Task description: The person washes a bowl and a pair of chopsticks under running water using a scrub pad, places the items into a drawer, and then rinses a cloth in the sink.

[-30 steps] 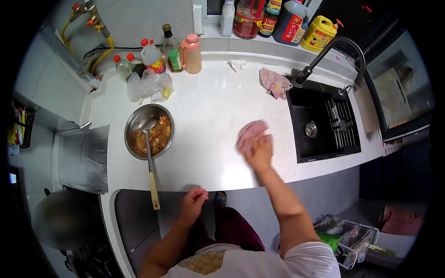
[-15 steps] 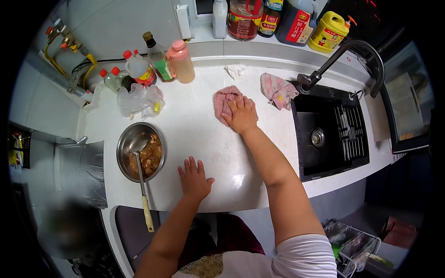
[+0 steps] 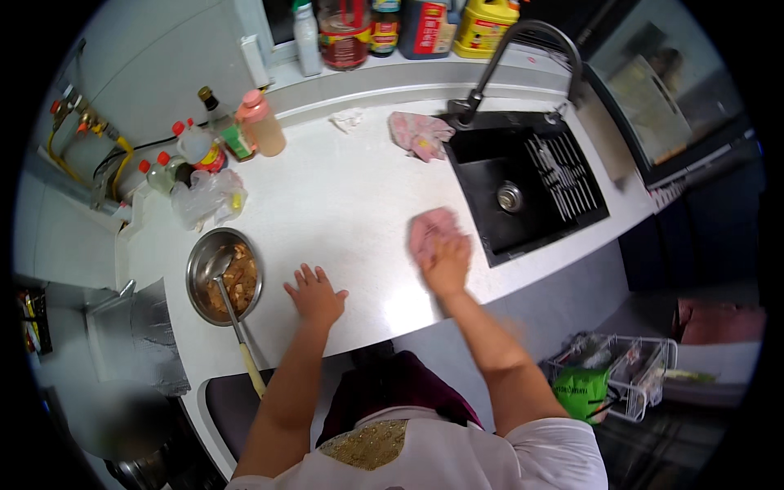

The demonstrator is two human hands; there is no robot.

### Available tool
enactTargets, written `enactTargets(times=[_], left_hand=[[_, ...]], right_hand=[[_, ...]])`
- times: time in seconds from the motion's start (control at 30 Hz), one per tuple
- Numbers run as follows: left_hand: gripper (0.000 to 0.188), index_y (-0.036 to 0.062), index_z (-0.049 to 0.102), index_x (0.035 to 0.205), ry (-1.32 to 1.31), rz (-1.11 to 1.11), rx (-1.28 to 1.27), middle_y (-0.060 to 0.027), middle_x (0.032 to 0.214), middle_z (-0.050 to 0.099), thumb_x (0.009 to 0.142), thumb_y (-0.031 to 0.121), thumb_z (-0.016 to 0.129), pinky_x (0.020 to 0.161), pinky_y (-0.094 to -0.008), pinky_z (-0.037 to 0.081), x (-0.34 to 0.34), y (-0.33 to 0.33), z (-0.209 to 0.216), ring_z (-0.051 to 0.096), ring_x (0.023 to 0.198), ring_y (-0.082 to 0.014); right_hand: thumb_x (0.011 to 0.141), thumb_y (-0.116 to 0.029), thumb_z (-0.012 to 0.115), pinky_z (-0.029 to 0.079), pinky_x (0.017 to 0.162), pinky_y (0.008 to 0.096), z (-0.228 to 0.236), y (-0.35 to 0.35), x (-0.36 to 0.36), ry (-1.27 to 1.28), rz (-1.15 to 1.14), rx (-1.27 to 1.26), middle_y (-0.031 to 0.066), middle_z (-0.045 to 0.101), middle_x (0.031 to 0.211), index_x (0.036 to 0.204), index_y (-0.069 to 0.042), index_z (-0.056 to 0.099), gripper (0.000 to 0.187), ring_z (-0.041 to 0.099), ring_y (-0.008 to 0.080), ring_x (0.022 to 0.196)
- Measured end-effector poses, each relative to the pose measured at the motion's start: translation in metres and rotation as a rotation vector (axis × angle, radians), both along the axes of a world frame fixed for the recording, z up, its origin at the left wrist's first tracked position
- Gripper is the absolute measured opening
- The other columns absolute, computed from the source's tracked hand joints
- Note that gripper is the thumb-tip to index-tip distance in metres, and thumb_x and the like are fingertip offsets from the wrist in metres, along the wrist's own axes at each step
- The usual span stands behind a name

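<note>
My right hand (image 3: pixel 447 268) presses a bunched pink cloth (image 3: pixel 431 230) against the white countertop (image 3: pixel 327 192), just left of the sink; motion slightly blurs both. Nearer the front edge, my left hand (image 3: pixel 315 299) rests on the counter with its fingers spread and nothing in it. To its left stands a steel bowl (image 3: pixel 193 282) of brownish food pieces (image 3: pixel 242 282). A ladle (image 3: pixel 232 318) with a pale yellow handle leans in that bowl, its handle reaching past the counter's front edge.
A black sink (image 3: pixel 490 224) with a dark faucet (image 3: pixel 474 102) is at the right. A second, patterned cloth (image 3: pixel 418 135) and crumpled white tissue (image 3: pixel 346 121) lie at the back. Bottles (image 3: pixel 224 126) and a plastic bag (image 3: pixel 204 198) stand far left. More containers (image 3: pixel 429 28) line the sill.
My right hand has drawn the pink cloth from the back of the counter toward me and rightward, nearer the sink's front corner. The left hand stays spread on the counter. The view has shifted.
</note>
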State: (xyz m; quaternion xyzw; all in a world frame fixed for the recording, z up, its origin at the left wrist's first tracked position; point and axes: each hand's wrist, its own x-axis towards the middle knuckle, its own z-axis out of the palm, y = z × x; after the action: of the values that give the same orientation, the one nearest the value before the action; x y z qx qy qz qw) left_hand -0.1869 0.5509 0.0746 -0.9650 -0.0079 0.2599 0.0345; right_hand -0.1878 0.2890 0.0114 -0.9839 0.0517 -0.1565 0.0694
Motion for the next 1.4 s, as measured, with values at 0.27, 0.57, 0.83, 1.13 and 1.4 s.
enactTargets(times=[0.27,0.57,0.83,1.13,1.4], left_hand=[[0.075,0.0011,0.040,0.128,-0.050,0.025,0.095,-0.0212,0.134,0.036,0.073,0.048,0.060,0.100,-0.0601,0.017,0.008,-0.026,0.019,0.037,0.123,-0.0323],[0.069,0.0054,0.040,0.126,-0.269,0.200,-0.088,-0.0161,0.134,0.033,0.070,0.032,0.068,0.097,-0.0647,0.019,0.036,-0.142,0.011,0.036,0.122,-0.0320],[0.071,0.0086,0.030,0.135,-0.490,-0.095,-0.288,-0.0110,0.143,0.023,0.073,0.019,0.064,0.095,-0.0673,0.020,0.149,-0.326,0.018,0.020,0.131,-0.0361],[0.046,0.0080,0.038,0.133,-0.492,-0.259,0.172,-0.0002,0.146,0.022,0.087,0.015,0.037,0.103,-0.0619,0.005,0.284,-0.357,0.036,0.005,0.137,-0.0283],[0.047,0.0038,0.047,0.124,-0.690,0.006,-0.631,-0.0178,0.135,0.036,0.082,0.024,0.055,0.102,-0.0501,0.023,0.248,-0.401,-0.003,0.029,0.126,-0.0370]], right_hand=[[0.073,-0.037,0.059,0.018,0.102,0.0555,0.032,0.023,-0.086,0.115,0.470,0.249,0.0142,0.050,0.120,0.110,-0.014,0.056,0.043,0.033,0.0379,0.123],[0.073,-0.035,0.059,0.029,0.092,0.0546,0.002,-0.329,-0.043,-0.092,-0.190,-0.070,0.0211,0.047,0.118,0.110,-0.006,0.057,0.047,0.038,0.0434,0.112],[0.075,-0.026,0.063,0.041,0.083,0.0420,0.006,-0.339,0.050,-0.092,0.098,0.565,0.0133,0.060,0.097,0.097,-0.002,0.062,0.032,0.053,0.0337,0.090],[0.092,-0.050,0.030,0.044,0.085,0.0325,0.005,-0.337,0.190,0.686,-0.212,2.511,0.0065,0.060,0.105,0.119,-0.010,0.052,0.054,0.056,0.0201,0.093],[0.086,-0.060,0.032,0.045,0.071,0.0372,0.028,-0.346,0.212,0.696,-0.463,2.632,0.0058,0.061,0.088,0.095,-0.013,0.059,0.056,0.055,0.0216,0.077]])
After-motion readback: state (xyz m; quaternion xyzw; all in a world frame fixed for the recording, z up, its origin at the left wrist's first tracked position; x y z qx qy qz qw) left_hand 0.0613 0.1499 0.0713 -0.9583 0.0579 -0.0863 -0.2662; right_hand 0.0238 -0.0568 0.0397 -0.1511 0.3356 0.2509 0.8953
